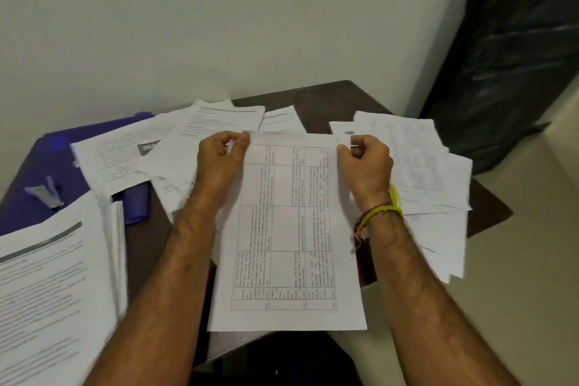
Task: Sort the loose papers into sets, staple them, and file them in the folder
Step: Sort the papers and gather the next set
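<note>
A printed sheet with a table point(286, 229) is held in front of me over the dark table point(329, 97). My left hand point(221, 160) pinches its far left corner. My right hand point(365, 163) pinches its far right corner. A blue folder point(34, 166) lies open at the far left, with its metal clip point(47, 194) showing. Loose papers point(175, 141) are spread behind the held sheet. A blue stapler point(136, 204) lies partly under those papers.
A thick stack of printed pages point(53, 285) lies at the near left. More sheets point(423, 166) fan out to the right, hanging over the table edge. A white wall runs behind the table. A dark bag or curtain point(517, 56) hangs at the far right.
</note>
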